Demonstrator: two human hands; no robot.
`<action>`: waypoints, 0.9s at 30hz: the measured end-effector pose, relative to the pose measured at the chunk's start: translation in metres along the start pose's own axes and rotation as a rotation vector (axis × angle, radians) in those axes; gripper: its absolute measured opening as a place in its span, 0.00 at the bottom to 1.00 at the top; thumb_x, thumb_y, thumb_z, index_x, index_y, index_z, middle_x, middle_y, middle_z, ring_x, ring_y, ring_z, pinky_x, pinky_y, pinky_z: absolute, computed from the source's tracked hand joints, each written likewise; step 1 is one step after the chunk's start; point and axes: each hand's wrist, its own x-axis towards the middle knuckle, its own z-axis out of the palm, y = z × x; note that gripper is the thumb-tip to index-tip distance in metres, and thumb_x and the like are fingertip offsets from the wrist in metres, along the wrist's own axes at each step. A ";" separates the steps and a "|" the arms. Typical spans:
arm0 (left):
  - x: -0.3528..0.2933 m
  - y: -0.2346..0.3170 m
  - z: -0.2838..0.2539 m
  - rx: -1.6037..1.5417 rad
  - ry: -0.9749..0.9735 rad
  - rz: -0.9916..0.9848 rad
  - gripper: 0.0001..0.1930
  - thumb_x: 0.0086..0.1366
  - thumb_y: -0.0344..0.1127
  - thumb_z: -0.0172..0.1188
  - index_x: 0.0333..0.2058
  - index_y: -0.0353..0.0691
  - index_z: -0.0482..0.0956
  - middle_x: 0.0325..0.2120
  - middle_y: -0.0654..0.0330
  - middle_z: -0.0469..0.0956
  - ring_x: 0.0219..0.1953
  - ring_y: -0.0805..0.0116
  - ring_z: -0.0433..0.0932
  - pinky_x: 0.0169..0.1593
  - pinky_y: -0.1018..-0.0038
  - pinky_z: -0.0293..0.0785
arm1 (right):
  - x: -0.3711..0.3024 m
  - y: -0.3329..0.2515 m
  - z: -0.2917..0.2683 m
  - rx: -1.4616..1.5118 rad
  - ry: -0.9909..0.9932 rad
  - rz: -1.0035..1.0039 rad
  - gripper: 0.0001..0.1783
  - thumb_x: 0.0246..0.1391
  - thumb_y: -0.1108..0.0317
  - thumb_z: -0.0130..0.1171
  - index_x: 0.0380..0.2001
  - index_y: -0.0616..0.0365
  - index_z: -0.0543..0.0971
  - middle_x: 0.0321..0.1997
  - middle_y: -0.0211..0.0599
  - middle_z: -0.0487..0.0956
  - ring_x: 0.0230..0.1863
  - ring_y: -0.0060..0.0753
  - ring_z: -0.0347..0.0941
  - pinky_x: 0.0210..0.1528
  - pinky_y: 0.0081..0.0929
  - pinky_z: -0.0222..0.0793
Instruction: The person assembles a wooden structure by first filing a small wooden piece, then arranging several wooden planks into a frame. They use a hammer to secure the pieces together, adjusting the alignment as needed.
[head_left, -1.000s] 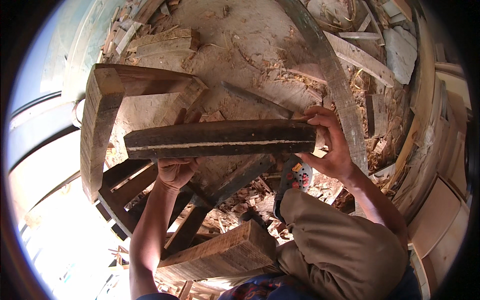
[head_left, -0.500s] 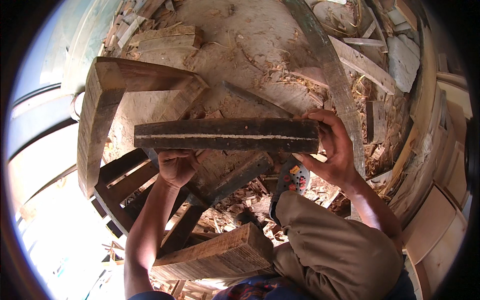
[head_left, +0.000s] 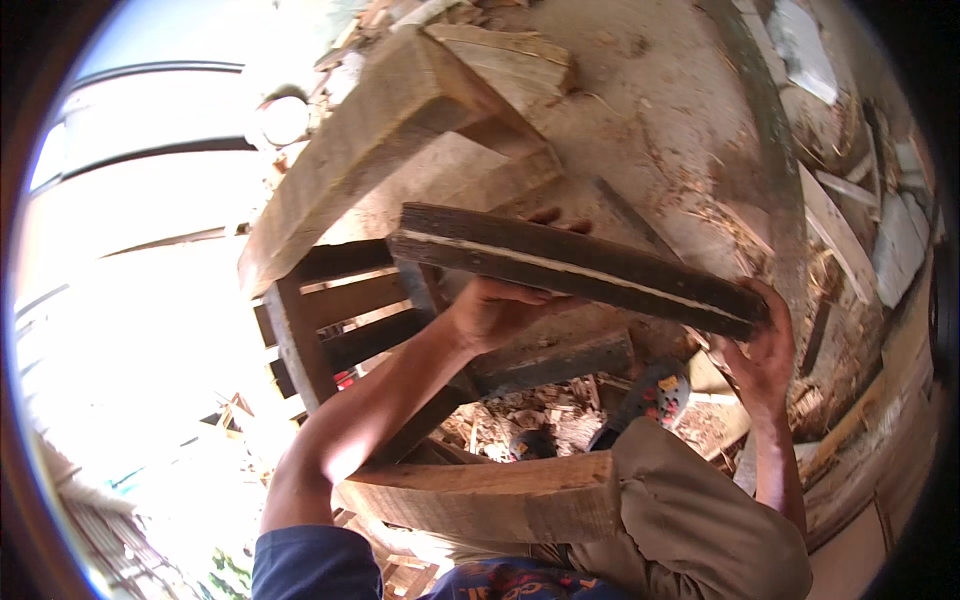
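I hold a long dark wooden plank (head_left: 580, 268) with a pale stripe along its edge, lifted in front of me and sloping down to the right. My left hand (head_left: 495, 310) grips it from below near its left end. At the right end, my right hand (head_left: 765, 350) is wrapped around the plank. Below the plank lies a frame of dark slats (head_left: 340, 310) and a thick pale beam (head_left: 370, 150).
A thick block of timber (head_left: 490, 495) rests against my leg. My patterned shoe (head_left: 655, 395) stands among wood chips and scraps. A long curved board (head_left: 770, 150) and loose offcuts (head_left: 860, 240) lie at the right. Bright glare fills the left.
The view has swung, so the plank now sits tilted, its right end lower. Both hands keep their grip on its ends.
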 end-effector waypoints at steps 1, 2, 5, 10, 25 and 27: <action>-0.001 0.003 0.003 -0.022 0.009 -0.014 0.46 0.55 0.15 0.57 0.71 0.55 0.56 0.72 0.53 0.56 0.73 0.51 0.57 0.72 0.42 0.58 | 0.001 0.007 -0.001 -0.056 0.001 -0.025 0.42 0.50 0.85 0.67 0.67 0.61 0.62 0.64 0.44 0.70 0.65 0.37 0.70 0.66 0.34 0.70; 0.000 0.001 0.005 -0.061 0.010 -0.033 0.49 0.53 0.13 0.58 0.72 0.53 0.54 0.73 0.53 0.55 0.73 0.51 0.56 0.72 0.43 0.59 | 0.002 0.008 -0.004 -0.074 -0.014 -0.020 0.42 0.51 0.85 0.66 0.68 0.61 0.62 0.64 0.44 0.70 0.65 0.37 0.70 0.66 0.34 0.69; -0.001 0.000 0.005 -0.043 -0.019 -0.017 0.48 0.55 0.13 0.58 0.72 0.49 0.51 0.73 0.52 0.54 0.73 0.51 0.58 0.73 0.49 0.61 | 0.007 0.011 -0.006 -0.106 -0.018 -0.023 0.41 0.51 0.88 0.63 0.68 0.62 0.62 0.65 0.45 0.70 0.65 0.36 0.69 0.68 0.34 0.66; 0.002 -0.002 0.013 0.086 -0.115 0.076 0.44 0.60 0.23 0.64 0.72 0.40 0.50 0.72 0.52 0.56 0.71 0.54 0.60 0.72 0.55 0.63 | 0.010 0.014 -0.016 -0.124 -0.045 -0.030 0.42 0.49 0.89 0.63 0.68 0.61 0.62 0.67 0.45 0.68 0.67 0.38 0.67 0.71 0.35 0.63; -0.023 -0.003 -0.010 0.686 -0.073 -0.247 0.35 0.71 0.36 0.60 0.71 0.41 0.56 0.69 0.54 0.63 0.68 0.63 0.66 0.71 0.65 0.62 | 0.016 0.018 0.005 -0.733 -0.093 -0.175 0.48 0.35 0.77 0.75 0.64 0.56 0.67 0.61 0.49 0.68 0.65 0.52 0.64 0.67 0.47 0.61; -0.020 0.001 -0.007 0.934 -0.080 -0.185 0.32 0.71 0.36 0.59 0.70 0.41 0.59 0.67 0.54 0.66 0.67 0.63 0.67 0.70 0.67 0.64 | 0.016 0.021 0.004 -0.815 -0.163 -0.184 0.47 0.33 0.76 0.75 0.62 0.55 0.68 0.61 0.49 0.68 0.65 0.51 0.64 0.66 0.45 0.61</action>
